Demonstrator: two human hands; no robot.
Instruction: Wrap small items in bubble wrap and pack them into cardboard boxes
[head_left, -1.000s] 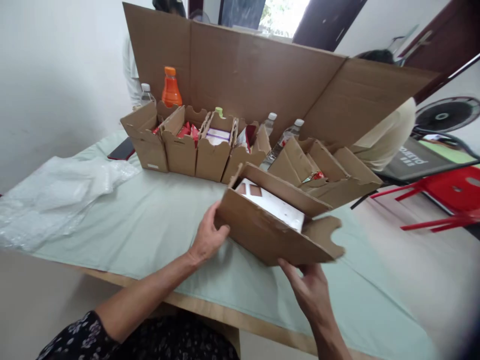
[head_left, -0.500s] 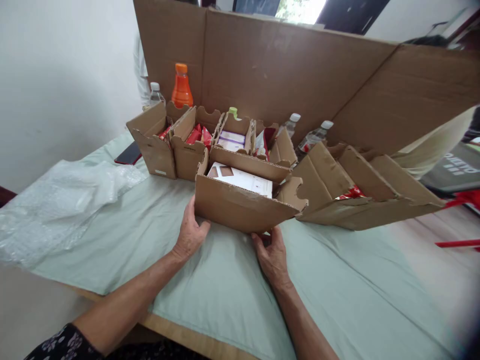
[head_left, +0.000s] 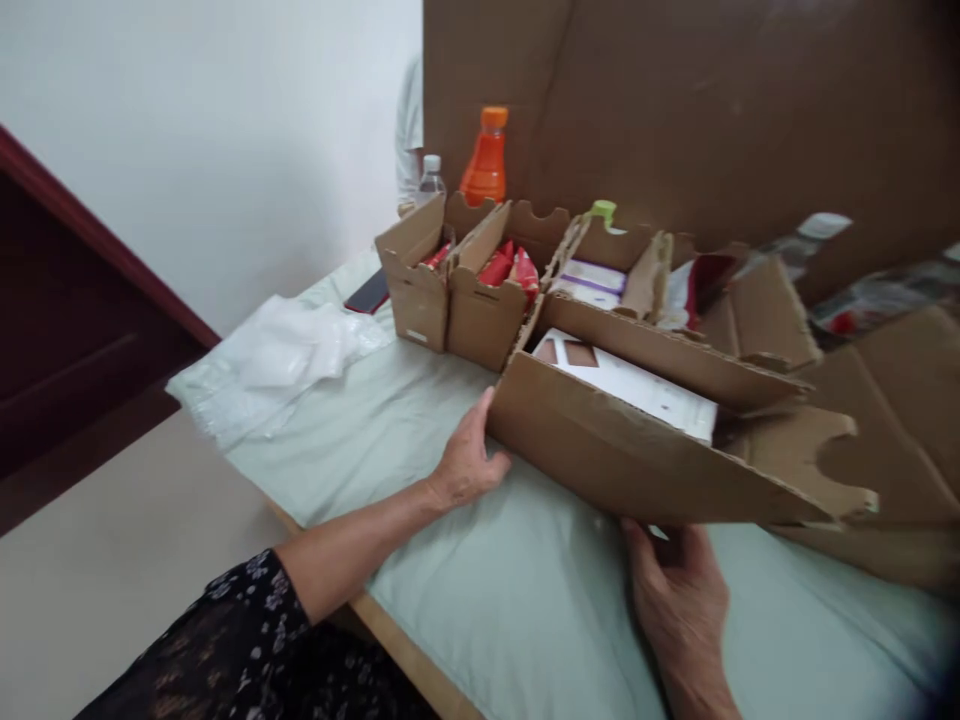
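A long open cardboard box lies at the front of the group, its near wall facing me. Inside it rests a white box with brown squares printed at one end. My left hand grips the cardboard box's left end, fingers along the side and thumb near the lower front. Under the front bottom edge, the fingers of my right hand curl against the cardboard; their tips are hidden. Directly behind stand narrower cardboard bins, one with red packets, another with white-and-purple boxes.
A tall cardboard panel rises at the back. Before it stand an orange bottle and clear bottles. Bubble wrap and a dark phone lie left on the pale green cloth. Part of a person shows behind the panel.
My view has turned left, so everything sits further right in the picture and a dark red door appears. Both hands stay at the cardboard box, in much the same grip.
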